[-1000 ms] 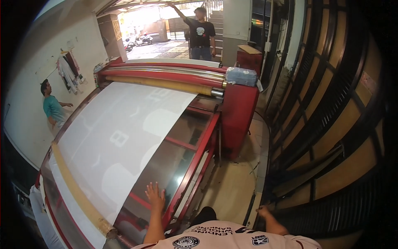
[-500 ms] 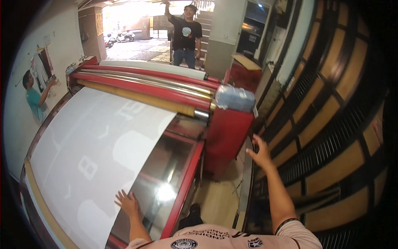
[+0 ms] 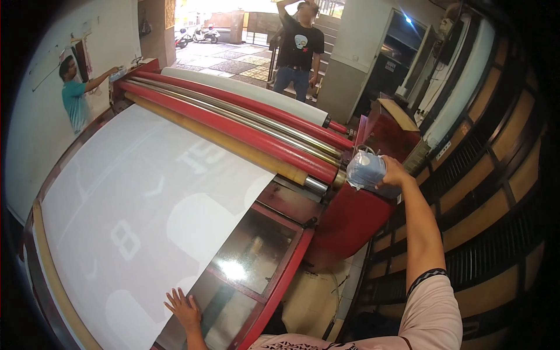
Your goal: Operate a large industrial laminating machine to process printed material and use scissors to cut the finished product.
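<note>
My left hand (image 3: 184, 309) rests with spread fingers at the right edge of a white sheet (image 3: 134, 186) bearing faint figures and shapes, beside the glossy metal bed (image 3: 245, 245). My right hand (image 3: 392, 172) is wrapped around a blue-grey, plastic-covered object (image 3: 361, 169) atop the red end housing (image 3: 344, 221) of a large roller machine. Red and steel rollers (image 3: 227, 125) span the machine beside it, with a yellow roller (image 3: 175, 122) just under them where the sheet meets them. A cardboard tube (image 3: 55, 268) lies along the sheet's near-left edge.
A person in teal (image 3: 74, 99) reaches toward the machine's far left end. Another person in a black T-shirt (image 3: 297, 52) stands behind the rollers, one arm raised. Dark slatted panels (image 3: 496, 221) line the right side. Scooters (image 3: 204, 35) stand outside beyond the opening.
My right hand has risen forward from low at the right onto the wrapped object. My left hand has moved left to the sheet's edge. The teal-clad person's arm is raised toward the machine.
</note>
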`<state>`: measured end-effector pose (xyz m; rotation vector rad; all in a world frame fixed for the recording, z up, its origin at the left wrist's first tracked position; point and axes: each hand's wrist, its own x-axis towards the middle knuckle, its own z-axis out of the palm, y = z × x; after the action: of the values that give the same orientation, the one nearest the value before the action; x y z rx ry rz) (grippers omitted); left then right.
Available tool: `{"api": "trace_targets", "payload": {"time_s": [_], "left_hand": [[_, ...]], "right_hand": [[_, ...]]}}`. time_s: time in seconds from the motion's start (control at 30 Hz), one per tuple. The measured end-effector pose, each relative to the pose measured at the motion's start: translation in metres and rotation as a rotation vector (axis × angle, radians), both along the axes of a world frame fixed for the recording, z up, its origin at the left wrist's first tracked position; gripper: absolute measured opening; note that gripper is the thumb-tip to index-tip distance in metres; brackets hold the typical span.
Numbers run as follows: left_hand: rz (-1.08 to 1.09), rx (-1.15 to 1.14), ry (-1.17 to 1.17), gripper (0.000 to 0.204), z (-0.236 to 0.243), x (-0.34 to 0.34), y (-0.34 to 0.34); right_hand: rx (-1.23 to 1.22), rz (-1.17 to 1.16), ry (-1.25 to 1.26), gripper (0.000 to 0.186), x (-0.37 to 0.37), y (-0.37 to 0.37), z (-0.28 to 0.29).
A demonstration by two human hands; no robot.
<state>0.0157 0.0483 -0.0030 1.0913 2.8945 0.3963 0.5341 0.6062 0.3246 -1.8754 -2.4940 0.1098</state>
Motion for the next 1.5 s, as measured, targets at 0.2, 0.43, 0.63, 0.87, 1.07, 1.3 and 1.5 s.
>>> {"api": "trace_targets", "payload": {"time_s": [0.2, 0.43, 0.63, 0.87, 1.07, 1.3, 1.5], "left_hand": [[-0.004, 0.071, -0.038, 0.055, 0.006, 0.001, -0.002], [-0.039, 0.114, -0.018, 0.056, -0.003, 0.001, -0.012], [-0.169, 0.257, -0.007, 0.054, 0.005, 0.003, -0.039], [-0.594, 0.539, 0.011, 0.05, 0.061, 0.077, -0.245], [-0.091, 0.639, 0.18, 0.047, 0.111, -0.021, -0.488], [0.325, 0.278, 0.277, 0.055, 0.064, -0.182, -0.687], [0.037, 0.12, 0.105, 0.057, 0.006, -0.199, -0.767]], "right_hand": [[0.393, 0.074, -0.077, 0.084, -0.015, -0.089, 0.002], [0.585, 0.139, -0.048, 0.078, -0.006, -0.301, -0.034], [0.081, -0.235, 0.266, 0.101, 0.015, -0.565, -0.168], [-0.489, -0.654, -0.058, 0.087, 0.048, -0.842, -0.303], [-0.545, -0.706, -0.168, 0.085, 0.052, -0.991, -0.328], [-0.417, -0.595, -0.103, 0.082, -0.023, -1.07, -0.32], [-0.224, -0.439, -0.003, 0.08, -0.175, -1.104, -0.238]]}}
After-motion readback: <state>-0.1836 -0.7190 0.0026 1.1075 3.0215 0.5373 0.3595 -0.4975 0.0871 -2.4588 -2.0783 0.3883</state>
